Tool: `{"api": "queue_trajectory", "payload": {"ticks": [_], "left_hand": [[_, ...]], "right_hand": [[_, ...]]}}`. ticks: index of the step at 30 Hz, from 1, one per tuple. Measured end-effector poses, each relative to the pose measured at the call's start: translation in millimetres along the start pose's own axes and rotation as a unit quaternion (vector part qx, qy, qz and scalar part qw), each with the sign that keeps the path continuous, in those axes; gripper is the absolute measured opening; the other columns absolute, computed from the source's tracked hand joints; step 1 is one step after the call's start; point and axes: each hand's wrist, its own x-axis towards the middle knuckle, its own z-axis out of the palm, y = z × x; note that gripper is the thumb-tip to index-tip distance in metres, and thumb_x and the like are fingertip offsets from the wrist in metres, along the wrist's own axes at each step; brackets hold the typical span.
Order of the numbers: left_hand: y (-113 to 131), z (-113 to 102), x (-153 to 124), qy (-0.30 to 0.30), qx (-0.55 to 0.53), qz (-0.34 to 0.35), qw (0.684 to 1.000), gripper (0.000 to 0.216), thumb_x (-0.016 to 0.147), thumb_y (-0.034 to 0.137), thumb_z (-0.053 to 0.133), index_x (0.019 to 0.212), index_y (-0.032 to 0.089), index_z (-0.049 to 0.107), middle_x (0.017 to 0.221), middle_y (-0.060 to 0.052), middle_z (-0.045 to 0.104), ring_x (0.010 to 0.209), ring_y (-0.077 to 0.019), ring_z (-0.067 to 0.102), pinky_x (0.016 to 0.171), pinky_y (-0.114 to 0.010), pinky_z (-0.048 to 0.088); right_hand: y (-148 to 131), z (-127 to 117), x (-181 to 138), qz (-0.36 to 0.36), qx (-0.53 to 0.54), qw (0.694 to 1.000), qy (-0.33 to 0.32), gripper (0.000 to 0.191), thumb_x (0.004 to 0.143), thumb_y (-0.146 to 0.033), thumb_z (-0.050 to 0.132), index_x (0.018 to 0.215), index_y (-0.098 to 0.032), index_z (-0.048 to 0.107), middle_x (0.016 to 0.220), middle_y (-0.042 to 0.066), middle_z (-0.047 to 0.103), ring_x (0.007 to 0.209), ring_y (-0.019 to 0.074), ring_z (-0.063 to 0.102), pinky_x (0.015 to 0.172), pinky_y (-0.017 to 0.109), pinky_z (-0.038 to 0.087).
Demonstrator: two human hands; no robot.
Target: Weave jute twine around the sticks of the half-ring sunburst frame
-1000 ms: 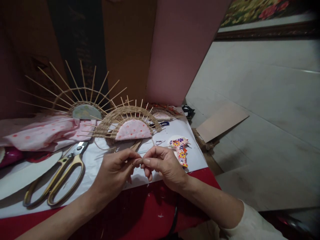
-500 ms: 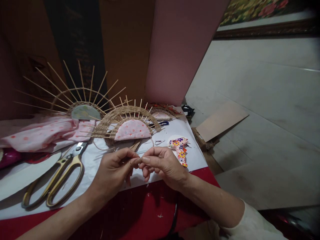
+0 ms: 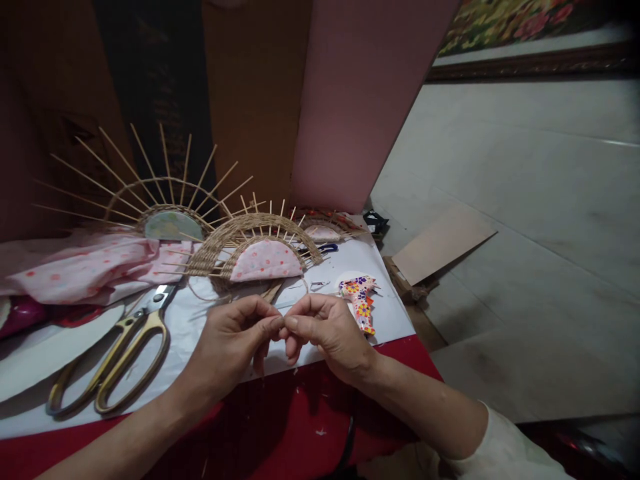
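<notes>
Pinching narrowly with left hand [image 3: 227,343] and right hand [image 3: 333,333], meeting at the fingertips, on the near side of a tan half-round woven piece with thin sticks and a pink dotted fabric centre [image 3: 267,259].

Cannot tell whether holding anything between the fingertips; too small to see. Can see large gold-handled steel scissors [image 3: 151,303] to the near left of the woven piece, and a white flower-printed gun-shaped tool [image 3: 357,287] to its near right, just beyond the right hand. Can see crumpled pink dotted cloth [image 3: 90,263] to its left, a stick-rayed frame with a pale half-round centre [image 3: 173,225] behind it to the left, and brown cardboard with a dark stripe [image 3: 255,100] farthest behind.
</notes>
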Motion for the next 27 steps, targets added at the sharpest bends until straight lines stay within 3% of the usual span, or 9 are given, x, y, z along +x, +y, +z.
{"api": "queue_trajectory", "payload": {"ticks": [6, 13, 21, 27], "left_hand": [[6.7, 1.9, 0.6, -0.002, -0.027, -0.023, 0.999, 0.023, 0.070, 0.035, 0.070, 0.064, 0.015, 0.060, 0.055, 0.001, 0.063, 0.035, -0.0078, 0.048, 0.029, -0.017, 0.037], [5.1, -1.2, 2.5, -0.027, -0.068, -0.044, 0.996, 0.024, 0.070, 0.035, 0.071, 0.064, 0.016, 0.060, 0.053, 0.003, 0.062, 0.032, -0.0077, 0.047, 0.026, -0.018, 0.039], [5.9, -0.9, 1.1, -0.045, -0.119, -0.107, 0.986, 0.030, 0.063, 0.039, 0.076, 0.061, 0.015, 0.058, 0.037, 0.005, 0.051, 0.028, -0.0075, 0.042, 0.024, -0.019, 0.040], [7.8, 2.4, 1.5, -0.039, -0.178, -0.131, 0.975, 0.034, 0.055, 0.036, 0.082, 0.058, 0.013, 0.057, 0.047, 0.002, 0.060, 0.027, -0.0078, 0.045, 0.022, -0.018, 0.037]], "right_hand": [[1.1, -2.1, 1.9, 0.027, 0.018, 0.999, -0.008, 0.018, 0.067, -0.025, 0.072, 0.069, -0.011, 0.060, 0.062, 0.003, 0.067, 0.045, 0.0110, 0.060, 0.044, 0.024, 0.053], [-0.4, -4.0, 0.0, -0.028, -0.037, 0.998, -0.047, 0.020, 0.071, -0.025, 0.071, 0.083, -0.014, 0.060, 0.066, 0.001, 0.068, 0.050, 0.0120, 0.064, 0.045, 0.022, 0.052], [-3.1, 1.3, -1.3, -0.052, -0.095, 0.994, -0.022, 0.021, 0.070, -0.029, 0.073, 0.072, -0.014, 0.058, 0.061, 0.000, 0.065, 0.047, 0.0085, 0.059, 0.046, 0.019, 0.049], [3.7, 2.3, -0.5, -0.068, -0.099, 0.992, -0.026, 0.022, 0.073, -0.031, 0.071, 0.074, -0.015, 0.056, 0.060, -0.001, 0.063, 0.045, 0.0061, 0.054, 0.043, 0.017, 0.044]]}}
